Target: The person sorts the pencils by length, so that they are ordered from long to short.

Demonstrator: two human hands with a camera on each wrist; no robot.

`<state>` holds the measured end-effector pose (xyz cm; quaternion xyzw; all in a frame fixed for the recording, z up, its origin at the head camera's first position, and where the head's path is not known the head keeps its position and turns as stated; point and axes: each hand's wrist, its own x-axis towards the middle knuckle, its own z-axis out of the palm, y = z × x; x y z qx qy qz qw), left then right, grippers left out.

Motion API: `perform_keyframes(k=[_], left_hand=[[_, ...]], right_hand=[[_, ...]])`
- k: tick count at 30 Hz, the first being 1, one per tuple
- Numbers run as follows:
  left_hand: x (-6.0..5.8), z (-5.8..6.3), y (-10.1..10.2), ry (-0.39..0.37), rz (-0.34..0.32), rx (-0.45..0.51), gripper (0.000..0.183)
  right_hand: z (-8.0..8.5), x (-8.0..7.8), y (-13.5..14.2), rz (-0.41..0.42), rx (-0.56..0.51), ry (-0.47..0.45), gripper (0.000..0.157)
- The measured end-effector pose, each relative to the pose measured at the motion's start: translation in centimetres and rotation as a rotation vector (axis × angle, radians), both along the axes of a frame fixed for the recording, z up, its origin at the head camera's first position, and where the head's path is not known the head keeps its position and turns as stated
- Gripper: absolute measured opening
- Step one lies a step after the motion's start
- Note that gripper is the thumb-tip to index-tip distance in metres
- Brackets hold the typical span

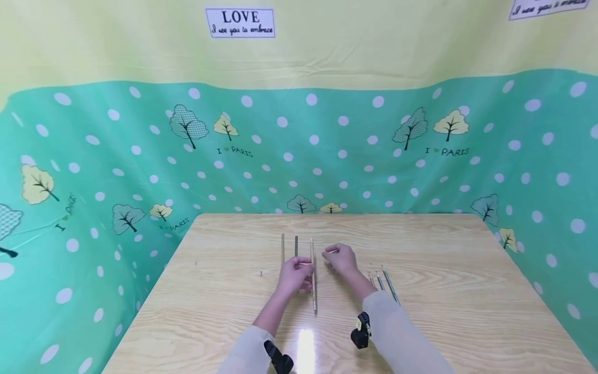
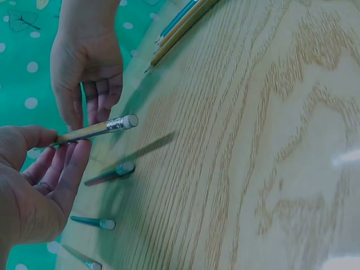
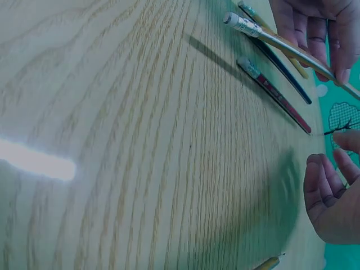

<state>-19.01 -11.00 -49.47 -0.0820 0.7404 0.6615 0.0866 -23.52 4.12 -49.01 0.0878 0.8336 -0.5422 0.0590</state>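
Note:
My left hand (image 1: 295, 275) pinches a pale wooden pencil (image 1: 314, 296) between thumb and fingers. The pencil's white eraser (image 2: 133, 121) in a silvery ferrule points towards me, raised over the table, and its shadow falls on the wood. To the right, my right hand (image 1: 342, 258) hovers with loosely bent fingers and nothing visible between them. Below the held pencil lie a red pencil (image 3: 275, 97), a dark pencil (image 3: 287, 73) and a yellow pencil (image 3: 298, 66), side by side, eraser ends towards me. The left hand hides part of this row in the head view.
Several pencils (image 1: 389, 283) lie beside my right forearm, blue and yellow ones among them. A thin pale stick (image 1: 268, 271) lies crosswise left of my left hand. The light wooden table (image 1: 224, 322) meets a green dotted cloth (image 1: 327, 150) at its back and sides.

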Motion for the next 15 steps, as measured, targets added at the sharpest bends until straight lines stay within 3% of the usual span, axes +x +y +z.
perform_keyframes(k=[7,15], left_hand=[[-0.6,-0.1,1.3,-0.016,-0.004,0.004,0.034],[-1.2,-0.3,2.6,0.009,-0.034,-0.062,0.031]], right_hand=[[0.4,0.0,1.3,-0.007,-0.002,0.005,0.025],[0.7,0.1,3.1,-0.022,-0.023,0.013,0.026]])
